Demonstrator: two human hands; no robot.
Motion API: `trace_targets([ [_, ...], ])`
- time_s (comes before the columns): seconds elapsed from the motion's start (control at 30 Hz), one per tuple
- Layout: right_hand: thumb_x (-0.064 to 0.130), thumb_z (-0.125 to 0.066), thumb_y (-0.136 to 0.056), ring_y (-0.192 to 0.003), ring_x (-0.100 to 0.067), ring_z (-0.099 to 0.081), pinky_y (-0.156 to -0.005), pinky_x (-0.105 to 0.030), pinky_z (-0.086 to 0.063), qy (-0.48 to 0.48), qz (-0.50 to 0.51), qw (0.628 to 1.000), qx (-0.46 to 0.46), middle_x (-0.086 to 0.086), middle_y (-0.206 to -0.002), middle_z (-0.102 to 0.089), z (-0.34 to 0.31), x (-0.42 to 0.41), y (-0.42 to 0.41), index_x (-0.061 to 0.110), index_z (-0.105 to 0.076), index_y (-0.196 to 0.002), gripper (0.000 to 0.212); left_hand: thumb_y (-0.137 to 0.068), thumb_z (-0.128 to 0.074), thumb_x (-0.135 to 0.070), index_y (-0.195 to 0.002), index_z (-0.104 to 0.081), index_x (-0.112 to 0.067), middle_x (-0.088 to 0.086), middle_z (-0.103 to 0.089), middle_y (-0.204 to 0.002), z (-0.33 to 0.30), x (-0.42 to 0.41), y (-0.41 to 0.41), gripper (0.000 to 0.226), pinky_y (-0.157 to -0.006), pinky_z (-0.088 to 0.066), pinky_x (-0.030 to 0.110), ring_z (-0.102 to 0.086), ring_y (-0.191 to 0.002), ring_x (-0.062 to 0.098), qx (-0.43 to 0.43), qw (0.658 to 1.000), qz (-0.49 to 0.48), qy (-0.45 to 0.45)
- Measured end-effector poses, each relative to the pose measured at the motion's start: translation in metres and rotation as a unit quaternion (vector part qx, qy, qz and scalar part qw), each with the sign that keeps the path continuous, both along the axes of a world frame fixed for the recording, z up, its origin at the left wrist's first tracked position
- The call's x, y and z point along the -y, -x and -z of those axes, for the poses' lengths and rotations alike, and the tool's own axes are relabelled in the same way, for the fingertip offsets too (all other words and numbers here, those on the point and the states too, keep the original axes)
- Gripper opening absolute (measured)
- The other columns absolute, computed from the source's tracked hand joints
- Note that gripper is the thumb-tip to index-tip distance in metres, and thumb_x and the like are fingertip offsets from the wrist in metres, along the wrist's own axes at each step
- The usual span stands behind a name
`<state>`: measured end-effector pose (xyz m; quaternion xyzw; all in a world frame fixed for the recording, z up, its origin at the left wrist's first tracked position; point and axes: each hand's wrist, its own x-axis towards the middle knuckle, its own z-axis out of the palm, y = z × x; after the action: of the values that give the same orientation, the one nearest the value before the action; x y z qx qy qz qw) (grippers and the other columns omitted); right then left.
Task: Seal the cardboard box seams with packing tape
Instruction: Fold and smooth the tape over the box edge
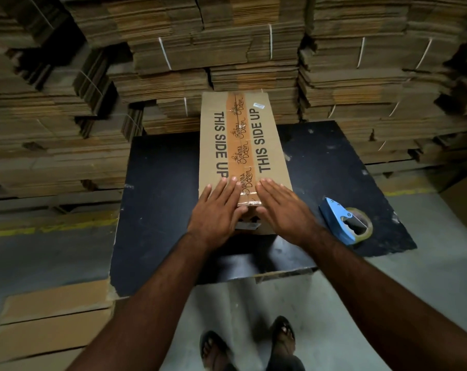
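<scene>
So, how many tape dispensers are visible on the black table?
1. The blue tape dispenser lies on the black table, right of the cardboard box, beyond the right hand.

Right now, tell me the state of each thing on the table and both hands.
Cardboard box: closed, lying flat on the table.
Tape strip: laid along the top centre seam.
Tape dispenser: set down, untouched.
Left hand: open, flat on box.
Right hand: open, flat on box.
</scene>
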<state>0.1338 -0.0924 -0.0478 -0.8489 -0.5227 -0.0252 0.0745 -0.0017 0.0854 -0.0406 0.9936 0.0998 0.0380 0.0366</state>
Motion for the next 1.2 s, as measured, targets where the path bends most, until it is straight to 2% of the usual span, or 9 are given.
trace_targets([
  [0.13,0.045,-0.021,-0.106,-0.148,-0.027,-0.029,-0.121,-0.039,-0.015,-0.016,0.034,0.999,0.001,-0.015,-0.158,-0.035,-0.003,0.006,-0.005,0.004,-0.035,-0.152,0.063,-0.101,-0.007,-0.055,-0.159,-0.017,-0.016,0.003,-0.012,-0.167,0.003,0.020,-0.015,0.071,-0.123,-0.007,0.046,-0.008,-0.154,0.023,-0.001,0.999,-0.043,-0.014],
  [0.37,0.046,-0.027,-0.102,-0.146,-0.033,-0.033,-0.116,-0.052,-0.033,0.011,-0.030,0.999,-0.021,-0.019,-0.156,-0.037,0.005,0.017,-0.019,0.006,-0.037,-0.152,0.065,-0.103,-0.034,-0.051,-0.159,-0.016,-0.016,0.003,-0.010,-0.167,0.006,0.020,-0.011,0.069,-0.122,-0.012,0.045,-0.011,-0.154,0.023,-0.020,0.998,-0.030,-0.045],
  [0.5,0.047,-0.021,-0.106,-0.148,-0.029,-0.031,-0.120,-0.046,-0.028,-0.019,-0.023,0.998,-0.048,-0.016,-0.157,-0.037,-0.006,0.016,-0.026,0.003,-0.038,-0.151,0.065,-0.102,-0.011,-0.055,-0.159,-0.014,-0.018,-0.001,-0.006,-0.167,0.001,0.035,-0.021,0.068,-0.123,-0.007,0.044,-0.004,-0.154,0.018,-0.009,0.998,-0.057,0.015],
  [0.63,0.051,-0.007,-0.106,-0.150,-0.029,-0.025,-0.121,-0.047,-0.023,-0.009,-0.027,0.999,-0.044,-0.016,-0.160,-0.031,0.004,0.016,-0.027,0.003,-0.032,-0.154,0.072,-0.101,-0.006,-0.057,-0.154,-0.033,-0.014,0.004,-0.028,-0.162,0.006,0.044,-0.029,0.074,-0.118,-0.025,0.048,-0.028,-0.149,0.025,-0.006,0.997,-0.075,-0.019],
  [0.7,0.052,-0.006,-0.105,-0.150,-0.030,-0.023,-0.122,-0.047,-0.021,0.002,-0.038,0.999,-0.037,-0.017,-0.161,-0.029,0.010,0.017,-0.032,0.003,-0.029,-0.154,0.074,-0.101,-0.005,-0.057,-0.153,-0.036,-0.012,0.006,-0.032,-0.161,0.009,0.043,-0.028,0.075,-0.115,-0.029,0.048,-0.032,-0.147,0.026,-0.004,0.997,-0.073,-0.030],
  [0.8,0.052,-0.009,-0.103,-0.152,-0.029,-0.018,-0.123,-0.046,-0.018,0.019,-0.063,0.998,-0.017,-0.017,-0.163,-0.024,0.007,0.020,-0.035,0.003,-0.024,-0.156,0.074,-0.100,-0.014,-0.058,-0.156,-0.030,-0.012,0.006,-0.025,-0.163,0.009,0.041,-0.024,0.074,-0.117,-0.029,0.049,-0.026,-0.150,0.026,-0.003,0.998,-0.053,-0.020],
  [0.9,0.054,-0.013,-0.103,-0.153,-0.027,-0.015,-0.123,-0.046,-0.016,0.002,-0.084,0.996,-0.014,-0.015,-0.164,-0.022,0.005,0.030,-0.040,0.004,-0.023,-0.157,0.073,-0.101,-0.016,-0.058,-0.157,-0.026,-0.013,0.005,-0.019,-0.164,0.007,0.046,-0.024,0.072,-0.121,-0.020,0.049,-0.017,-0.152,0.025,0.009,0.998,-0.058,0.000],
  [1.07,0.054,-0.016,-0.103,-0.152,-0.026,-0.016,-0.123,-0.042,-0.015,-0.026,-0.027,0.999,-0.039,-0.013,-0.164,-0.021,0.005,0.035,-0.043,0.005,-0.023,-0.157,0.073,-0.105,-0.018,-0.048,-0.157,-0.027,-0.015,0.003,-0.020,-0.165,0.010,0.071,-0.033,0.063,-0.122,-0.016,0.047,-0.015,-0.153,0.022,0.045,0.994,-0.104,0.001],
  [1.2,0.049,-0.025,-0.102,-0.153,-0.026,-0.013,-0.122,-0.047,-0.022,0.017,-0.043,0.999,-0.001,-0.013,-0.165,-0.016,0.007,0.042,-0.043,0.005,-0.019,-0.158,0.071,-0.101,-0.044,-0.042,-0.159,-0.020,-0.017,0.004,-0.014,-0.166,0.020,0.063,-0.028,0.067,-0.122,-0.014,0.046,-0.013,-0.153,0.024,0.015,0.996,-0.073,-0.047],
])
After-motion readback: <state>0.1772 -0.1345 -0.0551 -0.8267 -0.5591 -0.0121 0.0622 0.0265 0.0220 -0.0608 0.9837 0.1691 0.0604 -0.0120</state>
